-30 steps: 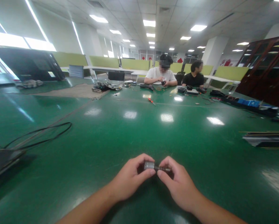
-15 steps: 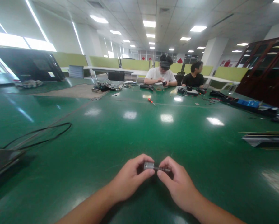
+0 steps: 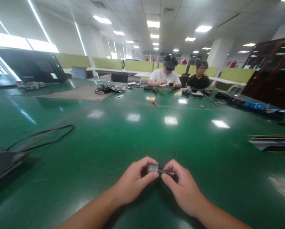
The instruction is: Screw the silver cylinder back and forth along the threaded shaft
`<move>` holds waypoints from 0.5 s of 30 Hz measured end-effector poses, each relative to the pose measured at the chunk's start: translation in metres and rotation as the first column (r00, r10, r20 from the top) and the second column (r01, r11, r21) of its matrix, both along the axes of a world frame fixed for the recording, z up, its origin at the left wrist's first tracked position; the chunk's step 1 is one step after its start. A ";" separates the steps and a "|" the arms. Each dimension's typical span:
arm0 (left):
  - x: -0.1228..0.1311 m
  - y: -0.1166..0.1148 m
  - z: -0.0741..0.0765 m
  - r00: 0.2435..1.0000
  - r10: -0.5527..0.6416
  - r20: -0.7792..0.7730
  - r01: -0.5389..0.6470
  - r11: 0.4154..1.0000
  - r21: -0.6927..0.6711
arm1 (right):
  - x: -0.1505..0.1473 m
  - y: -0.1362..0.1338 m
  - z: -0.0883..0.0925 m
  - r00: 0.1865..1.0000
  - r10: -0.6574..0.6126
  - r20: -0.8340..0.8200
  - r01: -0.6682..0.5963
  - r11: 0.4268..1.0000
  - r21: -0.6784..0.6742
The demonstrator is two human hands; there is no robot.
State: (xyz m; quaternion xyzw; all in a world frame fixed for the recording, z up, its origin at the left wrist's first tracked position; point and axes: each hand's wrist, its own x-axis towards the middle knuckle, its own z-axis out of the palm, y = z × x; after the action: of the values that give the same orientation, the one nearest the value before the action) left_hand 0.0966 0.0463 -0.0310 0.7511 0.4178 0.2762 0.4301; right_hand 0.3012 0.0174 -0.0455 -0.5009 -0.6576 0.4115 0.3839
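Left fingers (image 3: 153, 176) and right fingers (image 3: 165, 178) clamp the metal part (image 3: 153, 168); the black-shirted person (image 3: 196, 83) has apparently turned forward

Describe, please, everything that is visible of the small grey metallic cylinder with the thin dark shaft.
The small grey metallic-looking cylinder with a thin dark shaft is held sideways, its shaft pointing rightward. The left hand grips the cylinder between thumb and fingers; the right hand grips the shaft. Whether it touches the glossy green tabletop is unclear.
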 end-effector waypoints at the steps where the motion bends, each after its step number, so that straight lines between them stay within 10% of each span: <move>1: 0.000 0.000 0.000 1.000 0.003 0.002 -0.003 1.000 -0.001 | 0.000 0.000 0.000 1.000 0.000 -0.002 0.000 1.000 -0.002; 15: 0.000 0.000 -0.001 0.999 0.016 0.030 -0.016 1.000 -0.003 | 0.001 0.000 -0.002 1.000 -0.006 -0.027 0.005 1.000 -0.018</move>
State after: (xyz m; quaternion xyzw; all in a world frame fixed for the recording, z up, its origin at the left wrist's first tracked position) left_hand 0.0966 0.0461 -0.0318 0.7429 0.4179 0.2902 0.4350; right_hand 0.3017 0.0173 -0.0471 -0.5005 -0.6473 0.4230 0.3893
